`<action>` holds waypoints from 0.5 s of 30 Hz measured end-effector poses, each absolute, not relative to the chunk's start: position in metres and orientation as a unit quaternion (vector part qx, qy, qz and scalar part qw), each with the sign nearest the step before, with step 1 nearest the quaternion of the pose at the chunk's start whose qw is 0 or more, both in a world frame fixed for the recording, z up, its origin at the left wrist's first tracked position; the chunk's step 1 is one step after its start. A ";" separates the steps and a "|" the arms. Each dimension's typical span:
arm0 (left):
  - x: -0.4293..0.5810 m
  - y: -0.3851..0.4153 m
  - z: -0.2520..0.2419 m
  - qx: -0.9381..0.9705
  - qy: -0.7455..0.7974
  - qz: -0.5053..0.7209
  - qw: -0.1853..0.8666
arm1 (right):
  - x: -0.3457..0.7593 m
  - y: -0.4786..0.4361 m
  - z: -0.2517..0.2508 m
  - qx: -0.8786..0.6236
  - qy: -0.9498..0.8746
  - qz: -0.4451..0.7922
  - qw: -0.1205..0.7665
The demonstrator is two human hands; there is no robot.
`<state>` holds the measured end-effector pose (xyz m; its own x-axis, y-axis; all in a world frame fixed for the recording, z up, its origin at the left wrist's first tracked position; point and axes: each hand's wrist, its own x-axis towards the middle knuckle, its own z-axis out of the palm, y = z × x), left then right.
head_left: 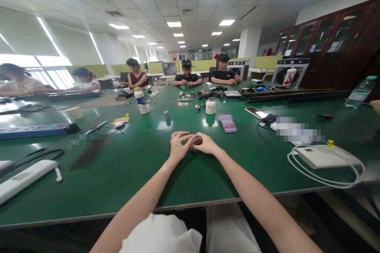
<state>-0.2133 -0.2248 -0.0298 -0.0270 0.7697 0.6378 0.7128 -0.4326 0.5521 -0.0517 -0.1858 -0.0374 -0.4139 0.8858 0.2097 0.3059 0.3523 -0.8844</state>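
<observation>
My left hand (179,146) and my right hand (205,145) meet over the green table, fingertips close together. Between them is a small reddish-brown object (198,141) with a shiny, metal-looking part at its left end; its kind is too small to make out. The fingers of my right hand are closed around it. My left thumb and index finger pinch at its left end, while the other left fingers stretch forward. Beyond the hands stand a small grey cylinder (166,115) and a white jar (210,106). A pinkish-purple slip (227,123) lies to the right.
The green table (133,189) carries a white-and-blue bottle (141,101), a circuit board (186,96) and a phone (255,112). At right are a white box (323,157) with a looped cable and a clear bottle (360,91). A white power strip (26,180) lies left. Several people sit opposite.
</observation>
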 end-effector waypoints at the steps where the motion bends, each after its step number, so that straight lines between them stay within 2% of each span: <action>1: -0.213 -0.225 -0.030 0.696 0.530 0.484 0.027 | -0.052 -0.186 -0.038 -0.401 -0.739 0.403 0.362; 15: -0.216 -0.223 -0.030 0.700 0.516 0.494 0.002 | -0.050 -0.188 -0.034 -0.407 -0.736 0.405 0.358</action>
<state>-0.2163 -0.2227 -0.0299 -0.0210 0.7240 0.6895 0.7196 -0.4679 0.5131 -0.0504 -0.1880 -0.0343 -0.4114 0.8898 0.1976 0.3098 0.3404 -0.8878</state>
